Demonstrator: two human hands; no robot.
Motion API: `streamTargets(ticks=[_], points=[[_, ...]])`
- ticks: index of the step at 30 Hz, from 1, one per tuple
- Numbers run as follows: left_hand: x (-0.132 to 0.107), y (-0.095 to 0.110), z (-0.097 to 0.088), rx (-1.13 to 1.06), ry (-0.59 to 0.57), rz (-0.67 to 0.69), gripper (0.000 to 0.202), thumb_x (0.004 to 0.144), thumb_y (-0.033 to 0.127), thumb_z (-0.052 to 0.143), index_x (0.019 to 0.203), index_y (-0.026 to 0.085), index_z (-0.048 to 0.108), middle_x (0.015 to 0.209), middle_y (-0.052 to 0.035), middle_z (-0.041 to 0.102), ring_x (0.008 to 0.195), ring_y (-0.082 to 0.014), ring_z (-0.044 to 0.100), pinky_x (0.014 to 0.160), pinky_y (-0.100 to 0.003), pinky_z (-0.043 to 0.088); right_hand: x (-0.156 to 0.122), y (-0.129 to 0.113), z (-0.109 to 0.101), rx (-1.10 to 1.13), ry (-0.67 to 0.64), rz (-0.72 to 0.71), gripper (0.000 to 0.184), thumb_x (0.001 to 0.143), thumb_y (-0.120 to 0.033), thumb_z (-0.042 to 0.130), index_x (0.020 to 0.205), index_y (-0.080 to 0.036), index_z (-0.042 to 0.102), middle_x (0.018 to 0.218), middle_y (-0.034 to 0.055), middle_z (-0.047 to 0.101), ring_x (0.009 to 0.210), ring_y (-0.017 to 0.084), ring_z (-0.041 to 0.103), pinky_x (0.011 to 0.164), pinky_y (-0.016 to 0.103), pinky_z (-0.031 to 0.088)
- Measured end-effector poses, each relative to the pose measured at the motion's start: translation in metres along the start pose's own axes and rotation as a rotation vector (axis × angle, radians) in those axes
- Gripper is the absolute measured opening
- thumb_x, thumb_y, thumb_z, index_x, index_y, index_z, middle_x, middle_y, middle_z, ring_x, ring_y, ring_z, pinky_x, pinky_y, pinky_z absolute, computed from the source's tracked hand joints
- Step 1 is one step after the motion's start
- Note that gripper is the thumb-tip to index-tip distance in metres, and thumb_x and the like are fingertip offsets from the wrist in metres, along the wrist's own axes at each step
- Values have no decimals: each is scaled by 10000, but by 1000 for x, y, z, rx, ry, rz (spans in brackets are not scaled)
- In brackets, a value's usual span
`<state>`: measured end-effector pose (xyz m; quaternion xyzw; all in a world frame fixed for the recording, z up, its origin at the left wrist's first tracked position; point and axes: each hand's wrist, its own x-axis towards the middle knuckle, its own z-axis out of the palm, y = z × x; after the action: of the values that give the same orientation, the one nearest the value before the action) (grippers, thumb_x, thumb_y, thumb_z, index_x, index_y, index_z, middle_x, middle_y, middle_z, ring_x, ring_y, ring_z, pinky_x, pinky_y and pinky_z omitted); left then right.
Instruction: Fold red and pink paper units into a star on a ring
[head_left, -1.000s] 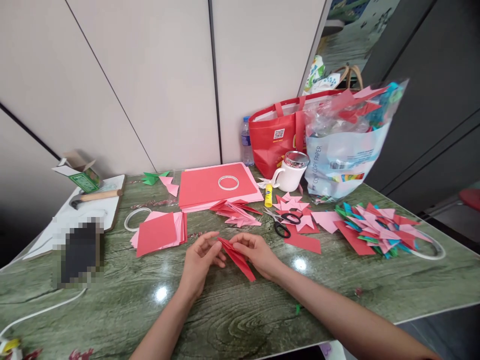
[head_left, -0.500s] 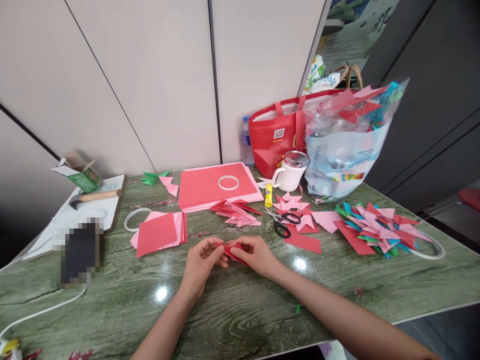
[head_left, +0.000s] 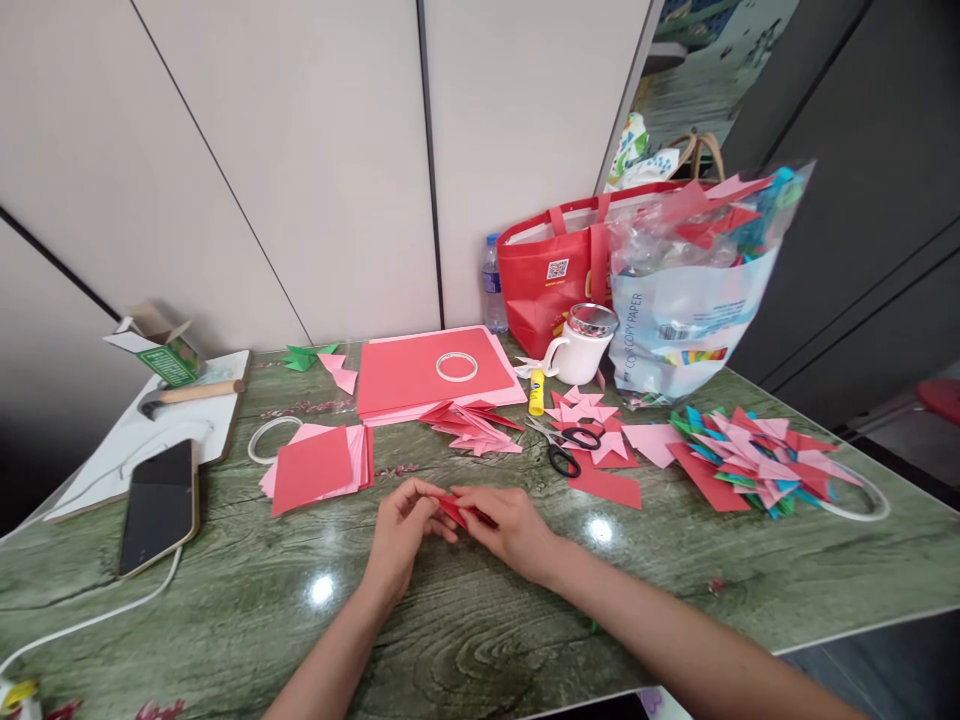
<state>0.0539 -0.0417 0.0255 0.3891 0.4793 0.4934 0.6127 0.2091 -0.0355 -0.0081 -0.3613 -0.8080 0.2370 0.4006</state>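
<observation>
My left hand [head_left: 403,528] and my right hand [head_left: 507,525] meet over the green table [head_left: 465,620], near its middle front. Both pinch a small folded red paper piece [head_left: 459,511] between their fingertips; most of the piece is hidden by the fingers. Just left of my hands lies a stack of small red and pink paper squares [head_left: 319,465]. Behind my hands sits a pile of folded red and pink pieces [head_left: 471,424].
A large stack of red sheets [head_left: 431,372] with a tape ring [head_left: 457,366] lies behind. Scissors [head_left: 564,446], glue stick [head_left: 536,391], white mug [head_left: 581,343], red bag [head_left: 559,264] and plastic bag [head_left: 686,290] stand right. Coloured folded pieces [head_left: 750,460] heap far right. A phone [head_left: 159,505] lies left.
The red piece, held out long between my hands a second ago, is now folded up small and mostly covered by my fingers. Both hands have drawn closer together.
</observation>
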Motion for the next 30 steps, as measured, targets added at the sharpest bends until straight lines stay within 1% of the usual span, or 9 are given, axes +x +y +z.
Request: streamTargets(ticks=[4, 7, 10, 13, 18, 22, 25, 27, 30], points=[[1, 1, -1, -43, -25, -28, 92, 648, 218, 604, 669, 130, 589, 523, -15, 631, 484, -146, 602, 482, -278, 517, -1, 1, -1, -69, -32, -62, 176, 839, -152, 474, 883, -205, 636, 1038, 111, 683, 933, 208, 656, 755, 321, 521], [1, -1, 1, -62, -35, -34, 180, 682, 285, 624, 772, 132, 600, 556, -4, 629, 535, -152, 620, 540, -302, 537, -1, 3, -2, -137, -22, -54, 168, 840, -157, 480, 862, -199, 641, 1054, 127, 675, 930, 216, 656, 751, 333, 527], [2, -6, 4, -40, 12, -27, 320, 643, 315, 705, 884, 144, 581, 634, 6, 647, 590, -159, 638, 595, -329, 554, -2, 6, -1, -186, 20, -19, 155, 832, -166, 506, 877, -206, 648, 1086, 126, 660, 901, 217, 659, 763, 350, 526], [3, -10, 3, 2, 66, -24, 367, 574, 280, 768, 856, 129, 587, 674, -5, 666, 570, -153, 645, 605, -305, 550, -3, 8, 0, -186, 23, -36, 155, 813, -177, 545, 917, -217, 653, 1113, 119, 644, 948, 225, 636, 805, 372, 512], [6, -8, -4, 26, 140, 42, 306, 536, 234, 787, 777, 120, 635, 626, -1, 669, 543, -126, 624, 572, -237, 522, 0, 6, 1, -16, 62, -74, 310, 736, -360, 674, 1000, -199, 646, 1168, 139, 601, 1047, 250, 580, 880, 395, 476], [5, -3, -5, 55, 140, 52, 265, 540, 252, 782, 743, 125, 668, 573, 3, 656, 519, -127, 606, 558, -242, 514, 4, -1, -5, 169, 91, 71, 133, 835, -283, 561, 866, -213, 670, 1086, 89, 628, 1013, 200, 590, 860, 337, 472], [3, 0, -4, 64, 123, 36, 257, 531, 255, 783, 729, 129, 678, 574, 1, 660, 507, -126, 597, 546, -238, 501, 5, -7, -5, 301, 55, 243, 74, 784, -267, 615, 805, -203, 644, 884, 48, 667, 801, 179, 631, 695, 287, 496], [3, 1, -3, 60, 121, 24, 238, 525, 252, 784, 699, 133, 676, 592, -7, 672, 499, -120, 587, 532, -232, 488, 5, -8, -2, 449, 24, 365, 102, 752, -278, 644, 811, -201, 613, 760, 14, 656, 665, 156, 619, 606, 260, 484], [2, 0, -3, 69, 109, 25, 191, 542, 262, 774, 651, 141, 673, 594, -8, 673, 498, -113, 567, 522, -220, 462, 4, -9, 2, 647, 32, 457, 182, 715, -283, 678, 826, -206, 556, 716, -17, 623, 635, 140, 600, 579, 237, 468]])
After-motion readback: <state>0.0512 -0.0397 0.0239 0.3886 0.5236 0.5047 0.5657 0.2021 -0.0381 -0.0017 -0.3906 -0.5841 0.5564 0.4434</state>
